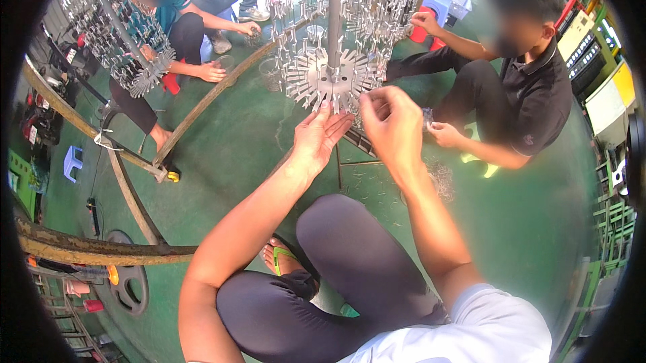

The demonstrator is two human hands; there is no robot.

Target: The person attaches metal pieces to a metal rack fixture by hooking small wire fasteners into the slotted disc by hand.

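Green floor (525,228) was crossed at the left by a worn, curved frame (101,250). At the right, a co-worker in a black shirt (542,100) was seated low. Long strands of silvery metal pieces (367,10) were hung around an upright pole, and a flat, toothed metal disc (323,84) was set at its foot, just ahead of both hands. At its near rim the left hand (319,135) was held palm up, fingers nearly straight. Beside it, the right hand's (396,121) fingers were curled narrowly toward the thumb; whether anything was pinched could not be told.
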